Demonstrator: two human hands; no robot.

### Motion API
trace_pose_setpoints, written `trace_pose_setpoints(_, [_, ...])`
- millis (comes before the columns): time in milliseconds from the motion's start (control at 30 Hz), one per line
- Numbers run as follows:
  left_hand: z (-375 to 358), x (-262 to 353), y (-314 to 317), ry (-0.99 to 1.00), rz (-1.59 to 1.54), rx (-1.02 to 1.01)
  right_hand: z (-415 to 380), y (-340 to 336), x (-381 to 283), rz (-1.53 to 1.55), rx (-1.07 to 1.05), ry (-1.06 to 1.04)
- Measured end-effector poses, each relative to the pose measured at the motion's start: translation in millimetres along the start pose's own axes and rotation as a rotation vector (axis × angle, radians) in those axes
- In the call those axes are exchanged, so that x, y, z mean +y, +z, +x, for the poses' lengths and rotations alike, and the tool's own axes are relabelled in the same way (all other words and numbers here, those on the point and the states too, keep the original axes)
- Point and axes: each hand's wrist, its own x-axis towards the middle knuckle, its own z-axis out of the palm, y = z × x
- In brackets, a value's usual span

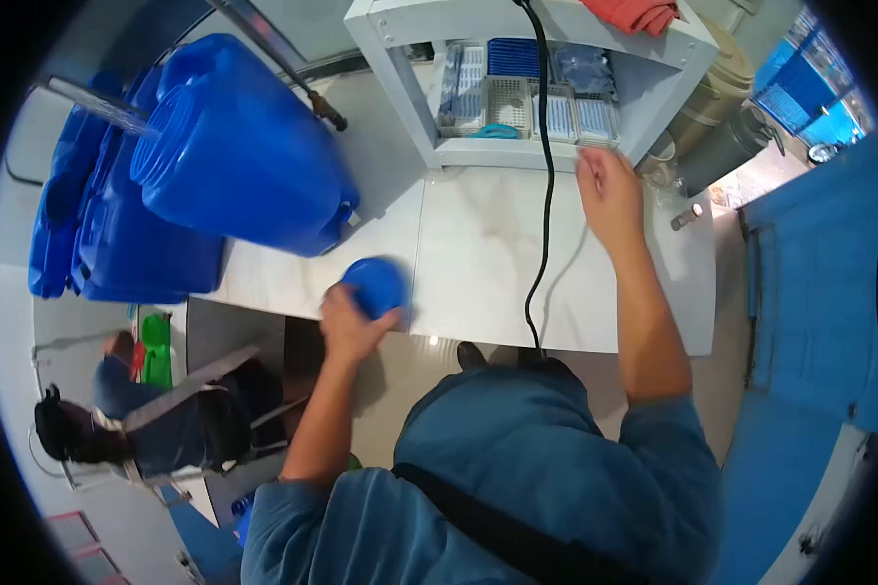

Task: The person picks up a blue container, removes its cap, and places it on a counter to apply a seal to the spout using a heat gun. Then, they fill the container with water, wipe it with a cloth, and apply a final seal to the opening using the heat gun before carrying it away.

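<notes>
My left hand (353, 327) grips the near edge of a round blue lid (378, 285), thumb on one side and fingers on the other, at the front of the white table (478, 263). My right hand (610, 200) is raised in front of the white shelf unit, its fingers curled together. Whether anything small is between those fingers, I cannot make out. Left of the lid, a large blue jerrycan (249, 146) stands tilted in view with its threaded mouth uncapped. A clear tube or stream (102, 105) reaches that mouth.
More blue jerrycans (141, 244) stand at the left. A black cable (544, 195) crosses the table. White baskets (507, 102) and blue-handled scissors (498, 131) sit in the shelf unit (488, 153), under a red cloth (634, 14). A seated person (185, 424) works at lower left.
</notes>
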Motion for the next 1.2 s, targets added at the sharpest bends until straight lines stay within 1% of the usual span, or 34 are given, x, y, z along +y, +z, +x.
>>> trace_pose_setpoints(33, [2.6, 47.7, 26.3, 0.181, 0.012, 0.037, 32.8, 20.5, 8.7, -0.127, -0.037, -0.104])
trace_pose_setpoints(100, [9.3, 83.6, 41.9, 0.256, -0.033, 0.026, 68.9, 41.5, 16.6, -0.366, -0.117, -0.134])
trace_pose_setpoints(133, [8.3, 93.9, 48.5, 0.304, 0.041, 0.108, 81.2, 47.8, 19.6, -0.338, -0.132, -0.161])
trace_pose_setpoints(167, [8.4, 99.6, 50.1, 0.359, 0.118, 0.184, 92.0, 50.7, 22.8, -0.477, -0.281, -0.141])
trace_pose_setpoints(200, [9.2, 100.5, 45.2, 0.369, 0.148, 0.201, 99.1, 53.8, 26.0, -0.622, -0.426, -0.117])
trace_pose_setpoints(233, [18.0, 92.1, 47.6, 0.355, 0.155, 0.206, 103.8, 56.2, 26.9, -0.611, -0.431, -0.128])
trace_pose_setpoints(300, [46.5, 65.0, 50.3, -0.152, -0.753, 0.004, 109.2, 56.5, 28.1, -0.621, -0.440, -0.037])
trace_pose_setpoints(333, [57.8, 58.5, 36.4, -0.339, -0.973, -0.033, 108.8, 54.3, 27.8, -0.547, -0.371, -0.015])
trace_pose_setpoints(367, [70.4, 52.7, 22.6, -0.524, -1.193, -0.069, 106.4, 49.5, 24.0, -0.547, -0.369, -0.022])
trace_pose_setpoints(400, [84.0, 43.5, 19.3, -0.522, -1.197, -0.063, 99.6, 41.3, 18.5, -0.474, -0.242, -0.078])
trace_pose_setpoints(433, [100.0, 31.8, 18.3, -0.537, -1.276, -0.051, 92.0, 32.7, 11.7, -0.400, -0.111, -0.131])
trace_pose_setpoints(467, [110.7, 28.1, 12.4, -0.550, -1.355, -0.037, 83.2, 23.5, 4.4, -0.397, -0.102, -0.136])
trace_pose_setpoints(500, [120.4, 26.7, 9.3, -0.539, -1.361, -0.030, 73.3, 12.6, -3.4, -0.337, -0.062, -0.125])
trace_pose_setpoints(533, [126.3, 31.4, 6.3, -0.580, -1.391, -0.032, 62.8, 2.3, -10.8, -0.275, -0.024, -0.119])
trace_pose_setpoints(567, [128.6, 34.0, 4.6, -0.625, -1.421, -0.034, 50.6, -8.3, -16.3, -0.214, -0.050, -0.127])
trace_pose_setpoints(600, [132.6, 32.0, 5.5, -0.624, -1.404, -0.027, 39.2, -18.9, -20.0, -0.154, -0.074, -0.135])
trace_pose_setpoints(667, [134.2, 31.7, 3.7, -0.616, -1.380, -0.034, 13.2, -30.5, -20.9, -0.009, -0.057, -0.144])
trace_pose_setpoints(767, [133.2, 29.5, 1.9, -0.587, -1.333, -0.039, -20.5, -49.6, -28.8, 0.023, -0.061, -0.149])
trace_pose_setpoints(833, [126.5, 29.1, 1.9, -0.571, -1.315, -0.035, -38.6, -63.1, -38.2, 0.086, -0.100, 0.003])
trace_pose_setpoints(900, [122.0, 25.8, 1.2, -0.578, -1.319, -0.043, -47.8, -73.7, -49.7, 0.103, -0.107, 0.015])
trace_pose_setpoints(933, [120.9, 18.5, 3.1, -0.553, -1.321, -0.078, -51.8, -79.4, -56.6, 0.121, -0.122, 0.032])
trace_pose_setpoints(1000, [117.0, 17.1, 4.9, -0.519, -1.323, -0.118, -53.9, -90.1, -73.8, 0.118, -0.123, 0.027])
trace_pose_setpoints(1067, [100.4, 29.4, -1.0, -0.538, -1.288, -0.127, -53.9, -91.8, -91.3, 0.117, -0.131, 0.023])
trace_pose_setpoints(1100, [88.7, 38.8, -3.7, -0.538, -1.286, -0.140, -54.3, -90.8, -99.7, 0.147, -0.141, -0.051])
trace_pose_setpoints(1133, [71.8, 56.8, -11.7, -0.485, -1.311, -0.267, -57.1, -89.2, -108.8, 0.171, -0.150, -0.116])
trace_pose_setpoints(1167, [55.5, 75.9, -18.9, -0.434, -1.330, -0.404, -58.8, -81.4, -120.5, 0.225, -0.147, -0.136])
trace_pose_setpoints(1200, [38.8, 94.6, -27.5, -0.444, -1.321, -0.444, -60.4, -73.6, -132.1, 0.198, -0.129, -0.208])
